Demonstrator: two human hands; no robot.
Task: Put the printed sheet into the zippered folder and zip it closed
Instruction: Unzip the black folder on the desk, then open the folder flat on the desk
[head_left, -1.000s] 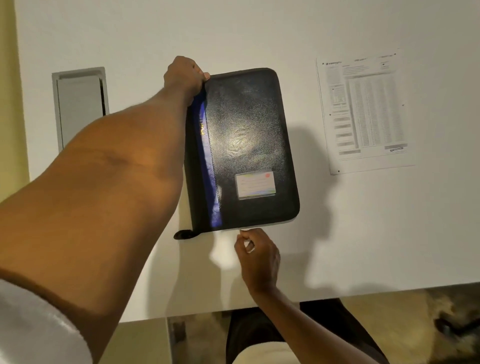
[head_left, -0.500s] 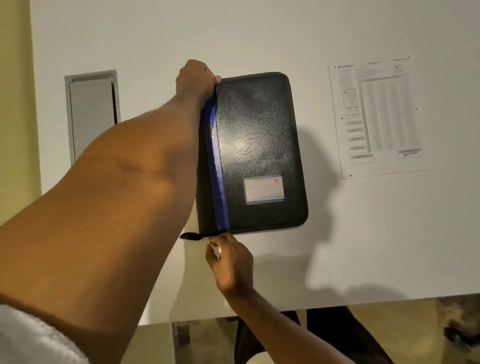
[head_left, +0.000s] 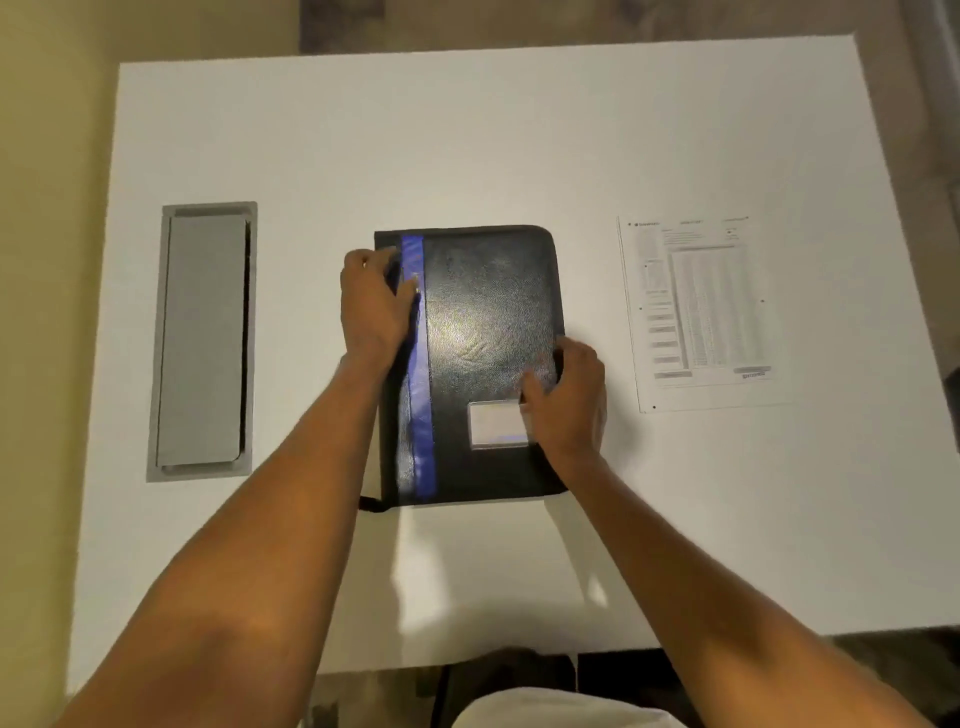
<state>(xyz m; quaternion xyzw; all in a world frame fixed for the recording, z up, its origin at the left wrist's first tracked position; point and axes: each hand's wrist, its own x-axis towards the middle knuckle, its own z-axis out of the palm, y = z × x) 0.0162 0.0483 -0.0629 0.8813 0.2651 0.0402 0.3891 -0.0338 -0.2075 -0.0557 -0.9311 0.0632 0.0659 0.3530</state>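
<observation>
Right hand (head_left: 566, 400) has jumped from the folder's near-left corner to its right edge, fingers curled over that edge, thumb pressed on the cover by the clear card window (head_left: 497, 425); left hand (head_left: 375, 301) has slid down the spine side and now clamps the left edge, fingers on the blue stripe (head_left: 420, 374). Zippered folder (head_left: 483, 322): black, grainy leather-like, glossy, rounded corners, flat and shut mid-table. Printed sheet (head_left: 698, 312) lies flat, well apart to the right. Both forearms extended, roughly parallel. White table (head_left: 467, 140); grey rectangular cable hatch (head_left: 203, 340) left.
</observation>
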